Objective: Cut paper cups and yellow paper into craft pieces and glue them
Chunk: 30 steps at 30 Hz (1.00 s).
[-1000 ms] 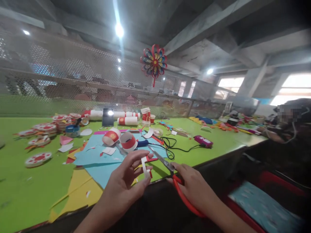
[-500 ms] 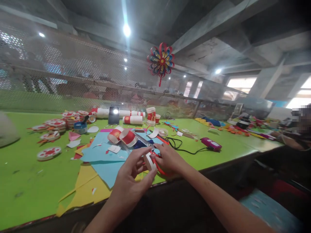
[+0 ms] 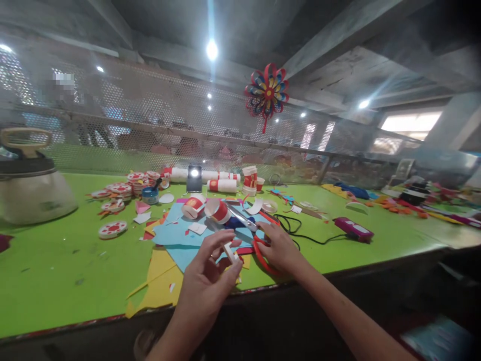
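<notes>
The person's left hand pinches a small white strip between thumb and fingers, up in front of the table edge. The right hand has its fingers on the red handles of the scissors; from here I can't tell whether it grips them or only rests there. The blades point away and to the left, their tips just beside a cut cup. Another cup lies next to that one, both on blue paper, with yellow paper nearer the edge. A black cord loops past the right hand towards a purple box. Over on the left I see a lone disc near a heap of discs and a blue jar. A phone stands behind the cups.
</notes>
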Tool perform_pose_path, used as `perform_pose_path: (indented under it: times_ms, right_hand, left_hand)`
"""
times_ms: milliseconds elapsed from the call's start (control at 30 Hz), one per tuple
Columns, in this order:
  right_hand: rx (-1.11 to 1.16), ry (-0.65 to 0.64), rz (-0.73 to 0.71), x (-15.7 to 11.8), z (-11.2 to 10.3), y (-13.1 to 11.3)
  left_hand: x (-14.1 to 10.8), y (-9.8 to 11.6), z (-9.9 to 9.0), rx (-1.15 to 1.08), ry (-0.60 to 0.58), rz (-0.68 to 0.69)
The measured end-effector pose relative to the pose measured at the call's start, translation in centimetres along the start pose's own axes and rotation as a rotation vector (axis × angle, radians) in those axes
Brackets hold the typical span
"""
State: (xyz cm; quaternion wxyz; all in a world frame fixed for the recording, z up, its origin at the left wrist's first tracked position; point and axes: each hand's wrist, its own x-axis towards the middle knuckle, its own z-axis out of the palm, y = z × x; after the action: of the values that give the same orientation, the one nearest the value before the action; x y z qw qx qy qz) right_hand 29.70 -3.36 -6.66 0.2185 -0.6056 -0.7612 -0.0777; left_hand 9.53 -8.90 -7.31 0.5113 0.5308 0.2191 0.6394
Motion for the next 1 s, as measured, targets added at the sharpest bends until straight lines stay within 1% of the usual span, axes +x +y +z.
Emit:
perform_pose_path:
  times_ms: [133,233,367,600,733,800,867,933,1000]
  right_hand:
    - [0.026,0.011,0.008,-0.3,0.2,0.7]
    - [0.043,-0.023,-0.043,-0.2,0.4,1.0]
    - [0.026,-0.071,-0.08,0.1,0.7,1.2]
    - [-0.027,-0.11,-0.098,0.4,0.6,1.5]
    - [-0.003,-0.082,-0.083,0.1,-0.2,1.5]
    - [0.034,-0.035,-0.066,-0.5,-1.1,1.0]
    - [0.1,0.029,-0.057,-1.4,-2.2,-0.1]
    - [0.201,0.089,-0.058,-2.6,-3.4,-1.9]
    - [0.336,0.108,-0.081,-4.0,-4.1,-4.0]
  left_hand:
    - [-0.4,0.7,0.1,-0.033,0.063,-0.04]
    - [-0.7,1.4,0.4,-0.075,0.089,-0.044]
    - [-1.1,1.9,0.6,-0.039,0.105,-0.036]
    - [-1.4,1.5,0.0,-0.083,0.131,-0.117]
    - [-1.6,1.3,-0.3,-0.088,0.127,-0.125]
    - [-1.6,1.2,-0.4,-0.089,0.138,-0.12]
    - [-1.5,1.1,-0.4,-0.094,0.143,-0.132]
    - [-1.5,1.0,-0.4,-0.107,0.136,-0.159]
    - [-1.5,1.0,-0.3,-0.131,0.111,-0.2]
